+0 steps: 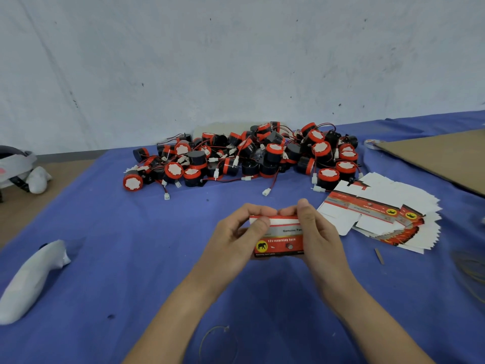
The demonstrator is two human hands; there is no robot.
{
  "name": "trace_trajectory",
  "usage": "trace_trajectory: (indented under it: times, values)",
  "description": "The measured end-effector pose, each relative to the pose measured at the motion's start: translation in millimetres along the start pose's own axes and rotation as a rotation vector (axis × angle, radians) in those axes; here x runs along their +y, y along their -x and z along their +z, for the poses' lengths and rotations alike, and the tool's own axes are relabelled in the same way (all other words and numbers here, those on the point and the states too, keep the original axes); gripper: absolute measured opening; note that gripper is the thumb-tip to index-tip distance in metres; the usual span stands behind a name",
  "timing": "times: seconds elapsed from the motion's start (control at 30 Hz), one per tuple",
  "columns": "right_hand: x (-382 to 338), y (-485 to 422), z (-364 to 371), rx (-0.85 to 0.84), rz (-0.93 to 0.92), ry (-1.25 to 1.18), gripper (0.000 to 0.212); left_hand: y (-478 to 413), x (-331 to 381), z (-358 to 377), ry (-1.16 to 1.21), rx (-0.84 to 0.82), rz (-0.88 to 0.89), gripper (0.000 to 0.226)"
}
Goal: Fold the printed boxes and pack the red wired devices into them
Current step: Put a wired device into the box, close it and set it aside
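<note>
Left hand (236, 232): gripped left end of printed box (282, 240), thumb on the front face, fingers curled over the top edge.
Right hand (319, 232): gripped the right end, thumb up at the top edge, other fingers hidden behind.
Printed box: held between both hands above the desk (131, 245), red elephant-logo face toward camera (how far folded, couldn't tell).
Flat boxes (388, 219): fanned stack lying on desk, just right of the right hand.
Red wired devices (249, 156): loose heap at the far side by the wall, apart from both hands, wires and white plugs trailing.
Desk: covered in blue cloth.
White bundle (31, 279): near left edge.
Cardboard sheet (441, 158): far right.
</note>
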State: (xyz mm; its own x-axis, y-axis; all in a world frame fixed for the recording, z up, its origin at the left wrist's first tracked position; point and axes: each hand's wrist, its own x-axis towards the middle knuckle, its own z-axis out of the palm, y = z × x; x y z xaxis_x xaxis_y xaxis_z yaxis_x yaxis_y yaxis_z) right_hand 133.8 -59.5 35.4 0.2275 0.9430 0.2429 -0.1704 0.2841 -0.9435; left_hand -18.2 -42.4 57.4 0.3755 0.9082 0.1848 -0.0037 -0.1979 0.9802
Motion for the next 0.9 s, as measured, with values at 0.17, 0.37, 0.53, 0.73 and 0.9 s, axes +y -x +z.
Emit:
trace_trajectory:
  times: [0.17,0.37,0.53,0.73,0.9]
  values:
    - [3,1,-1,0.027,0.027,0.005,0.046,4,-4,-2,-0.124,-0.057,0.093,0.021]
    - [5,0,-4,-0.052,0.093,0.022,0.043,6,-8,3,-0.218,-0.074,0.184,0.029]
    - [6,1,-2,-0.061,0.176,-0.058,0.026,7,-6,12,-0.118,-0.017,0.116,0.032]
    - [3,3,7,0.009,0.307,-0.195,0.034,11,-13,26,-0.169,0.089,0.181,0.017]
    - [-1,4,7,-0.011,0.491,-0.421,0.026,6,-19,35,-0.159,0.275,0.248,0.014]
